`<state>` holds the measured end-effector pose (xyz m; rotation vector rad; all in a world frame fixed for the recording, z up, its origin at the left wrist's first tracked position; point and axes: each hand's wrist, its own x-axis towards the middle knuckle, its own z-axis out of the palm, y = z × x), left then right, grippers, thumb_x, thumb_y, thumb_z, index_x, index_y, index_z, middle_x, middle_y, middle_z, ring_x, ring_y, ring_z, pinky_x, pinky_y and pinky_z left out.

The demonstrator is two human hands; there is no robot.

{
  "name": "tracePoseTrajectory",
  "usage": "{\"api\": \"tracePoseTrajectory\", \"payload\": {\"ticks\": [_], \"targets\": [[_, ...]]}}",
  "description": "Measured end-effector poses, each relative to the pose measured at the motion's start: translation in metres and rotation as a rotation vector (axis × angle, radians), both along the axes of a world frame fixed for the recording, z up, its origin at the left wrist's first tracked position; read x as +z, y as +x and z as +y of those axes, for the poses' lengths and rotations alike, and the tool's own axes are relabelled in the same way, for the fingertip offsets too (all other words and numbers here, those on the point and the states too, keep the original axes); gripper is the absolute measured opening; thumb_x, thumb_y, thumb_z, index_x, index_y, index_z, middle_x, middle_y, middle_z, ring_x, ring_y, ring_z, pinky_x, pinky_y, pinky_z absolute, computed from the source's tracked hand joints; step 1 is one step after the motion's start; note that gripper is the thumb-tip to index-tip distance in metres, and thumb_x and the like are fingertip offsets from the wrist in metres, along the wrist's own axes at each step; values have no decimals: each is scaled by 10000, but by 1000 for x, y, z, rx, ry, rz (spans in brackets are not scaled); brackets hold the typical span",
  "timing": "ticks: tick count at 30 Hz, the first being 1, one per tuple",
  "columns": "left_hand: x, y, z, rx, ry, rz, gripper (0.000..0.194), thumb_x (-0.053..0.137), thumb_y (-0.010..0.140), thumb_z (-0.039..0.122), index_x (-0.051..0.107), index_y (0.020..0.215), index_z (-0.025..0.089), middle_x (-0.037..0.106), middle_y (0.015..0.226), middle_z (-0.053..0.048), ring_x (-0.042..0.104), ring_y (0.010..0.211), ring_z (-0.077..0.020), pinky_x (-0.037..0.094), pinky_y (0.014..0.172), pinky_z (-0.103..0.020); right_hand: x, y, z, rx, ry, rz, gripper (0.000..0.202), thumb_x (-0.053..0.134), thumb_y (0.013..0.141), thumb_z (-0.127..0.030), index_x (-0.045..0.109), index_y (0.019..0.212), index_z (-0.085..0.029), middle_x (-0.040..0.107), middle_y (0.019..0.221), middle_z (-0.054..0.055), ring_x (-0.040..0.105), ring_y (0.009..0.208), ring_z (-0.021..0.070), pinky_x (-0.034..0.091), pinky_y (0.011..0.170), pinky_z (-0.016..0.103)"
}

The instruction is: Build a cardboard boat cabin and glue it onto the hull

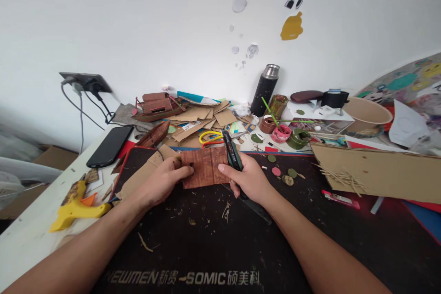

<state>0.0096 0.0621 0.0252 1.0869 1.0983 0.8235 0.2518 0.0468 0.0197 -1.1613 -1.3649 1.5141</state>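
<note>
A reddish-brown painted cardboard piece [206,167] with a small dark notch near its left side is held up above the black mat [193,248]. My left hand [165,179] pinches its left edge, thumb on the front face. The right edge is gripped by my right hand [250,177], its thumb also on the front. A dark green-and-black handle, seemingly of a utility knife [233,150], rises between that thumb and fingers. Behind the cardboard lie scissors with yellow loop handles [210,137]. The fingers behind the cardboard are partly hidden.
A yellow glue gun [77,209] and a phone [110,146] lie at left. Brown model boats [158,108] and cardboard scraps [196,121] sit at the back. Paint jars [299,138], a black flask [264,89] and a long cardboard strip [382,172] are to the right.
</note>
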Motion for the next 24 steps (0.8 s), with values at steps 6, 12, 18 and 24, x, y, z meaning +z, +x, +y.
{"api": "tracePoseTrajectory", "payload": {"ticks": [6,12,18,24], "targets": [[2,1,-1,-51,21,51,314,836,695,353,721,959,229,766,854,-27,709,728,-241,583,715,-358,1,2,2,-10,-10,-18,388,747,880,-554,490,957,-273,505,431,-132,489,331,129,384,358,210],[8,6,-2,-41,40,51,340,798,700,312,681,1008,228,759,854,-12,695,685,-212,585,668,-339,-2,2,3,22,0,-26,379,726,902,-554,480,962,-272,513,441,-130,497,338,126,387,368,207],[7,5,-3,-20,42,31,417,774,716,291,647,1103,199,752,750,11,679,580,-187,591,622,-332,-1,3,2,127,1,1,380,697,935,-570,513,1032,-251,538,452,-122,496,346,121,389,379,206],[3,4,-4,-26,-1,-12,431,765,725,295,645,1118,166,741,644,-2,689,513,-197,562,507,-288,-1,0,0,156,-11,-9,398,705,943,-575,527,1070,-243,533,456,-124,492,340,124,381,367,214]]}}
